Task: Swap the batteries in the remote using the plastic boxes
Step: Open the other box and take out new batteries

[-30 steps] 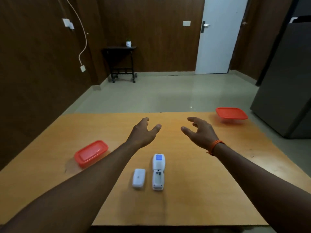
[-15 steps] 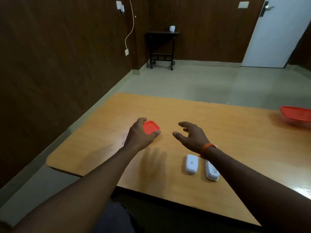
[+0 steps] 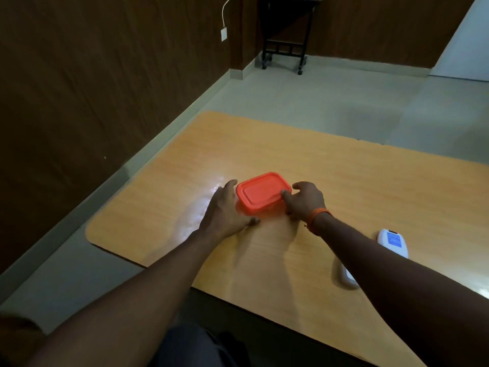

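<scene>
The head camera was the only view, and much in it was cut off or covered. The right forearm crossed in front of the white remote, so only its far end with a blue label showed, near the table's right side. Just nearer the camera, a second small white piece peeked out from under the same arm; too little of it showed to say what it was. The dark side table by the far wall was cropped at the top edge, as was the white cable running up from a wall socket. Whatever the box held could not be seen through its lid.

The red-lidded plastic box sat on the wooden table, toward its left half and well apart from the remote. The left hand lay against the box's left end, fingers spread and loosely curved, thumb stretched along the near side at the tabletop; it touched the box without being closed around it. The right hand cupped the box's right end, thumb pressed on the lid's near right corner and fingers curled over the far edge, gripping it. An orange thread band circled that wrist. The lid was on the box, lying flat.
</scene>
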